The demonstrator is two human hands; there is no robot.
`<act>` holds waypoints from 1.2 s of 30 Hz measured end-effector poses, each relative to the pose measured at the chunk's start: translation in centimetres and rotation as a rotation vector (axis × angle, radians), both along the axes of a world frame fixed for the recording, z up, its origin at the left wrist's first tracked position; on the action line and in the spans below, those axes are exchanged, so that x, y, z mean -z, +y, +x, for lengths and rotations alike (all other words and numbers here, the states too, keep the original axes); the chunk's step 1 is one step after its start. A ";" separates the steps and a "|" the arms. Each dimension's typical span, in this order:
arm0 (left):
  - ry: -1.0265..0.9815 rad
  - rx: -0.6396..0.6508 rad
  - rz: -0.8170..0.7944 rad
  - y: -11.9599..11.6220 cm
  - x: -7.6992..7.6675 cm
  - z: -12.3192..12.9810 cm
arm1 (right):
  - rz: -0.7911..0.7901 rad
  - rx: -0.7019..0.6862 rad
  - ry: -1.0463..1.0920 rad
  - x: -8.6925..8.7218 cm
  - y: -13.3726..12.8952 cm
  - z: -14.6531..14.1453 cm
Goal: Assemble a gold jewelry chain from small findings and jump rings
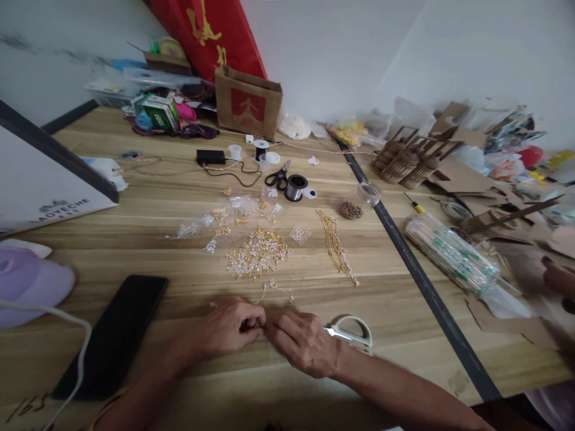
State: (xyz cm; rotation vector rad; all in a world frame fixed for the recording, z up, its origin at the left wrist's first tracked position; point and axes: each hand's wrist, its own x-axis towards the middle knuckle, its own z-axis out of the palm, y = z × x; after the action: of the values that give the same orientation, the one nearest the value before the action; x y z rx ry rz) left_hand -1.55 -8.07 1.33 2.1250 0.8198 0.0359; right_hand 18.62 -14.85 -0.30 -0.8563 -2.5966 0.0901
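My left hand (pixel 231 327) and my right hand (pixel 303 341) meet at the fingertips near the front of the table. Both are closed in a pinch, and whatever lies between the fingers is too small and hidden to name. Just beyond them rests a short silver chain (pixel 273 288). Farther back spreads a pile of gold and silver jewellery findings (pixel 258 254). Gold chains (pixel 336 248) lie to the right of the pile. Beside my right wrist are scissors with pale handles (pixel 354 330), partly covered by the hand.
A black phone (pixel 119 335) and a lilac cap (pixel 33 284) lie at left. Behind the pile are small bags of findings (pixel 222 218), black scissors (pixel 277 176), a wire spool (pixel 296 187) and a jar of beads (pixel 353 209). Wrapped sticks (pixel 453 254) lie right, near another person's hand (pixel 559 275).
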 end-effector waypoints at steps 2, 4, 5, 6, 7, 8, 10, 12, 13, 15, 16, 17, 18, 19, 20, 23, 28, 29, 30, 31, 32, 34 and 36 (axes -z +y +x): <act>0.004 -0.001 -0.001 0.0 0.0 0.0 | -0.004 -0.005 0.005 -0.1 0.0 0.0; 0.003 0.001 0.002 -0.1 0.0 -0.1 | -0.004 -0.004 -0.002 -0.1 0.0 -0.1; 0.000 0.003 0.008 -0.1 0.1 -0.1 | -0.003 -0.004 -0.006 -0.1 0.0 -0.1; -0.005 0.007 0.013 -0.1 0.2 -0.1 | -0.002 -0.004 -0.006 -0.1 0.0 -0.1; -0.009 0.011 0.018 -0.2 0.2 -0.2 | -0.001 -0.005 -0.003 -0.1 0.0 -0.1; -0.013 0.014 0.022 -0.2 0.3 -0.2 | -0.002 -0.007 0.001 -0.1 0.0 -0.1; -0.010 0.017 0.024 -0.2 0.3 -0.2 | -0.006 -0.008 0.009 0.0 0.1 -0.1; -0.001 0.017 0.019 -0.2 0.2 -0.2 | -0.005 -0.007 0.015 0.0 0.1 -0.1; 0.006 0.014 0.016 -0.2 0.1 -0.1 | -0.003 -0.006 0.019 0.0 0.1 -0.1; 0.014 0.010 0.011 -0.2 -0.1 -0.1 | 0.000 -0.004 0.025 -0.1 0.1 -0.1; 0.013 0.009 0.011 -0.2 -0.1 0.0 | 0.000 -0.003 0.029 -0.1 0.1 -0.1; 0.012 0.007 0.011 -0.2 -0.2 0.0 | -0.001 -0.002 0.035 0.0 0.1 -0.1; 0.012 0.007 0.010 -0.2 -0.2 0.0 | -0.003 -0.001 0.039 0.0 0.1 -0.1; 0.014 0.008 0.009 -0.2 -0.2 0.0 | -0.004 -0.001 0.046 0.0 0.1 -0.1; 0.018 0.012 0.007 -0.2 -0.2 0.0 | -0.006 0.000 0.052 0.0 0.1 -0.2; 0.022 0.013 0.012 -0.2 -0.2 0.0 | -0.017 0.001 0.068 0.1 0.1 -0.2; 0.011 0.011 0.009 -0.2 -0.3 -0.1 | -0.036 -0.011 0.055 0.2 0.1 -0.1; 0.008 0.011 0.009 -0.2 -0.2 -0.1 | -0.038 -0.010 0.050 0.2 0.0 -0.1; 0.006 0.012 0.009 -0.2 -0.2 -0.2 | -0.038 -0.009 0.046 0.2 0.0 -0.1; 0.005 0.015 0.009 -0.2 -0.2 -0.2 | -0.037 -0.007 0.043 0.1 0.0 -0.1; 0.006 0.016 0.012 -0.2 -0.2 -0.1 | -0.033 -0.005 0.042 0.1 0.0 -0.1; 0.007 0.013 0.024 -0.1 -0.1 -0.1 | -0.024 0.001 0.040 0.2 0.0 -0.1; 0.005 0.007 0.033 -0.1 0.0 -0.1 | -0.022 0.007 0.033 0.2 -0.1 -0.1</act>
State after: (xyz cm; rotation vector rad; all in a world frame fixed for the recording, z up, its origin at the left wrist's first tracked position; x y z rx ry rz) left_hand -1.67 -8.18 1.37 2.1596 0.8202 0.0408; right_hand 18.53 -14.93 -0.51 -0.8641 -2.5664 0.1300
